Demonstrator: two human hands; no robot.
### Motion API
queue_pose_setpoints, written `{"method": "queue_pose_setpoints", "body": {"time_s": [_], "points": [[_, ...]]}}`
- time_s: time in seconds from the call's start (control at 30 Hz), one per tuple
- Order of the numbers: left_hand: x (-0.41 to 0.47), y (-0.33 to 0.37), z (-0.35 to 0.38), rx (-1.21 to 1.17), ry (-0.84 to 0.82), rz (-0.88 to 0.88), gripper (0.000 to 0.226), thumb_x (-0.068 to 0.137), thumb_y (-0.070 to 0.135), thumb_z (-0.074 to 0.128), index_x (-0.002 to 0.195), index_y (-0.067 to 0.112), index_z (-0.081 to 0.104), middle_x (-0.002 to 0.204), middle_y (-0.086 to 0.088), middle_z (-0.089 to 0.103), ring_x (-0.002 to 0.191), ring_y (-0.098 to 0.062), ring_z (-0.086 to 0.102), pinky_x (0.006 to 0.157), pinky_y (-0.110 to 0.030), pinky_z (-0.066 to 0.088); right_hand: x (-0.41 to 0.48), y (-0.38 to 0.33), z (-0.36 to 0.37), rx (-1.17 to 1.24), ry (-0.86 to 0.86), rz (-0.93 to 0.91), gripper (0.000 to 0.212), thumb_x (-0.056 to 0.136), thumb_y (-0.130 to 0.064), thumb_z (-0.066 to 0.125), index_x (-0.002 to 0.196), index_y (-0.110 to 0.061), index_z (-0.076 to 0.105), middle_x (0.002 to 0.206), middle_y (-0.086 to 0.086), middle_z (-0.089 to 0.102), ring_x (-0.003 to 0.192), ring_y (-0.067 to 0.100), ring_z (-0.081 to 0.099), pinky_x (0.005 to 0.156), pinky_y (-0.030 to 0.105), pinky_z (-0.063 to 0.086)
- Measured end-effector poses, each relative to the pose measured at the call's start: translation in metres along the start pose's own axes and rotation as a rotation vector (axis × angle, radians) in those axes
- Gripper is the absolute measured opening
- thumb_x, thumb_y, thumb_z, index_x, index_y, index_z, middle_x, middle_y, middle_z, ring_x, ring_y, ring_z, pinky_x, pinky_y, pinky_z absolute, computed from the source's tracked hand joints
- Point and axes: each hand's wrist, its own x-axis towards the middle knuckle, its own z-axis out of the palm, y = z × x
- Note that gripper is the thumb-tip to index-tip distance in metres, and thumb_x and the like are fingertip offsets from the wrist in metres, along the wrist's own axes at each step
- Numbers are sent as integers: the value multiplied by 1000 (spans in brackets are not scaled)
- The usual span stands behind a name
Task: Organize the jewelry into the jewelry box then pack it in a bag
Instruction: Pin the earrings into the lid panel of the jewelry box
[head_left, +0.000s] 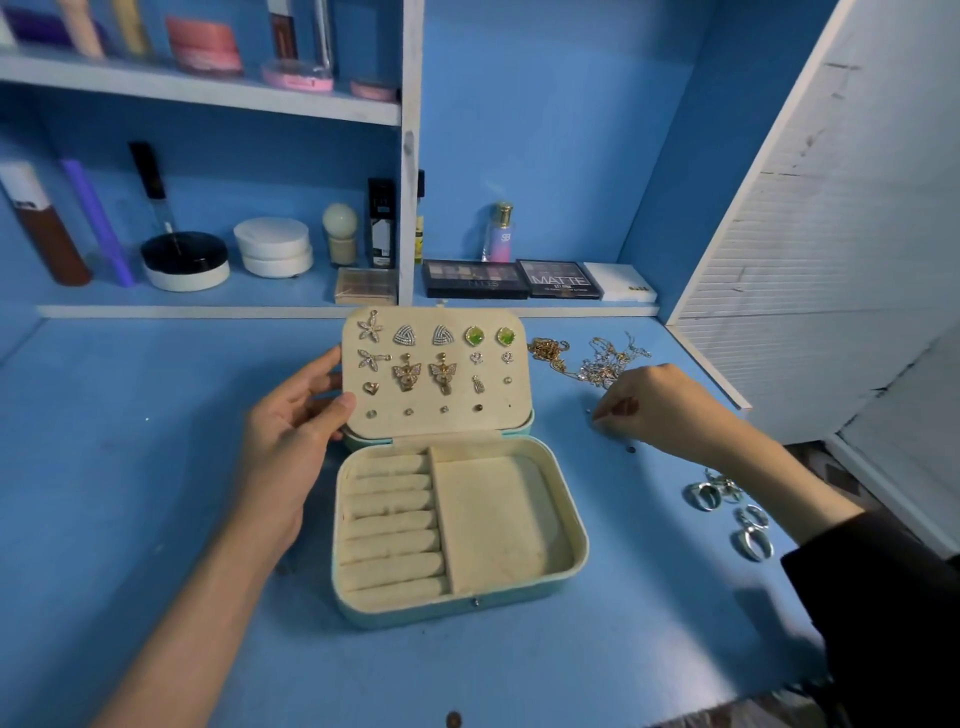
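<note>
Our jewelry box (571, 551) sits open at the middle of the tabletop (156, 441); earrings (405, 335) fill its lid (436, 423), the ring rolls (392, 519) lie bare; chains (597, 364) and rings (748, 525) wait along the right edge; no bag shows. Our left hand (283, 457) pinches the lid's side; on our right hand (660, 405) the fingers (610, 410) bunch tips-down beside the chains; whether they hold anything, we cannot tell.

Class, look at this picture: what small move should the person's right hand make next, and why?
Probably pick a tiny stud off the table and carry it to the lid. The right hand has its fingertips down on the table close to the stud. The left hand grips the open lid, and the lid's bottom row has a bare hole.
</note>
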Motion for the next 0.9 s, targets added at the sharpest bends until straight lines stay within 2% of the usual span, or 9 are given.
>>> {"method": "queue_pose_setpoints", "body": {"time_s": [0.13,0.27,0.4,0.5,0.57,0.67,0.77,0.83,0.9], "points": [[-1,1,0,-4,-1,3,47,88,-9,53,119,27,58,99,5,67,80,-3,60,59,-9,45,-1,-2,7,-82,47,-5,10,82,-20,63,85,-22,72,87,-5,65,85,20,59,69,31,47],[-2,2,0,-2,1,3,47,88,-9,53,117,27,59,94,6,68,75,1,61,58,-9,45,-1,-5,10,-131,79,-47,10,83,-20,58,85,-22,67,80,-8,58,80,21,57,66,30,45],[-3,4,1,-3,11,0,47,88,-9,53,115,28,60,92,6,68,77,-2,61,59,-10,46,5,-17,3,142,242,-141,13,82,-14,60,73,-22,62,67,-7,61,65,20,57,65,36,51],[-4,6,2,-7,21,-5,46,88,-9,54,108,31,62,87,9,69,72,0,60,59,-10,46,9,-45,-12,326,383,-258,12,86,-12,61,77,-19,63,74,-7,65,72,11,56,64,20,45],[-6,8,2,-12,17,-2,46,87,-10,54,111,29,61,86,11,69,71,-1,59,59,-10,46,12,-68,-20,382,425,-343,9,88,-12,60,82,-18,63,84,-7,65,82,9,53,70,14,41],[-10,10,2,-15,4,12,47,87,-11,54,113,28,61,93,3,67,80,-8,58,61,-11,47,20,-92,-24,366,390,-456,6,89,-10,58,88,-14,62,93,-6,65,91,12,55,80,14,39],[-13,12,0,0,-9,32,49,86,-10,54,106,34,62,96,1,67,85,-11,57,63,-12,47,28,-105,-25,342,273,-464,8,91,-6,54,93,-10,60,94,-5,66,74,8,60,66,7,37],[-15,14,-1,5,-9,11,48,86,-9,55,106,34,62,99,-1,67,88,-12,58,65,-12,48,30,-108,-24,348,223,-456,9,91,-5,52,93,-8,60,79,-11,63,60,-3,54,57,8,37],[-19,15,-1,48,14,-21,45,87,-4,57,111,34,62,104,0,67,94,-11,59,76,-15,48,28,-107,-25,340,224,-463,8,91,-5,52,91,-9,59,70,-12,59,57,-1,51,56,9,37]]}}
